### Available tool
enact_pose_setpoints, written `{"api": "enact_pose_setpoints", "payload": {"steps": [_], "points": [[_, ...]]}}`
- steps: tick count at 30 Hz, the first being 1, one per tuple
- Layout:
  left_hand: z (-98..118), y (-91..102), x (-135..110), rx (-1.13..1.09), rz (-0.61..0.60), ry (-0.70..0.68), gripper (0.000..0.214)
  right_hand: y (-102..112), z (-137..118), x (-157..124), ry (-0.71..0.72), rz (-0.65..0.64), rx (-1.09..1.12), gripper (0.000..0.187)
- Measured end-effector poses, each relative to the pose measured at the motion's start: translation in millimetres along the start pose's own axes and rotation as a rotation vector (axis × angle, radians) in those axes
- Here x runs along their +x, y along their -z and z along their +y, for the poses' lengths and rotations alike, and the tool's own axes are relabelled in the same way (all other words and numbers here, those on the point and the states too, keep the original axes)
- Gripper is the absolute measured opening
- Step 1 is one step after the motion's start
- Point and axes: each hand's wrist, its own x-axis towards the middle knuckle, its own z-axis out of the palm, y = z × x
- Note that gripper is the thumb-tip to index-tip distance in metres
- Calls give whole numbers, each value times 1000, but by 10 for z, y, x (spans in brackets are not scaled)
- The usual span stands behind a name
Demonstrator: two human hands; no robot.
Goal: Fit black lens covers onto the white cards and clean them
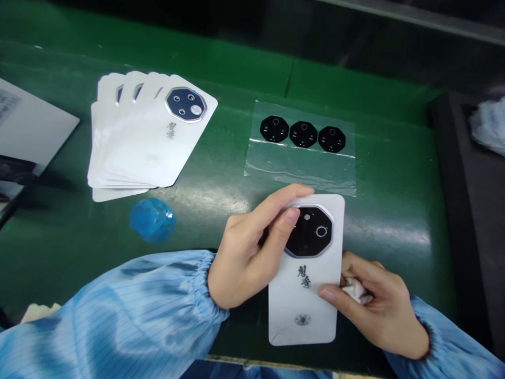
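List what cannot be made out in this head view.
Head view:
- Part of the black octagonal lens panel on the white rectangular phone back: hidden by the left hand.
- Most of the crumpled white cloth: hidden by the right hand.
- Printed white sheet: cut off by left edge, print too small.
- Markings on the black octagonal pieces on clear film: too small.

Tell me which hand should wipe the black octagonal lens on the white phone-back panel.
Probably the right hand: it holds a crumpled white tissue beside the white phone-back panel. The left hand grips the panel's upper part, thumb on the black octagonal lens, so it seems better left steadying.
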Motion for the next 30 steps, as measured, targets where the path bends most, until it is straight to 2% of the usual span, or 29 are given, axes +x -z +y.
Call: {"api": "enact_pose_setpoints", "payload": {"steps": [22, 30], "points": [[-17, 19, 2, 32, -1, -30, 27, 12, 14, -17, 12, -18, -18, 18], [-52, -3, 8, 20, 47, -128, 26, 7, 21, -30, 10, -10, -27, 19]]}}
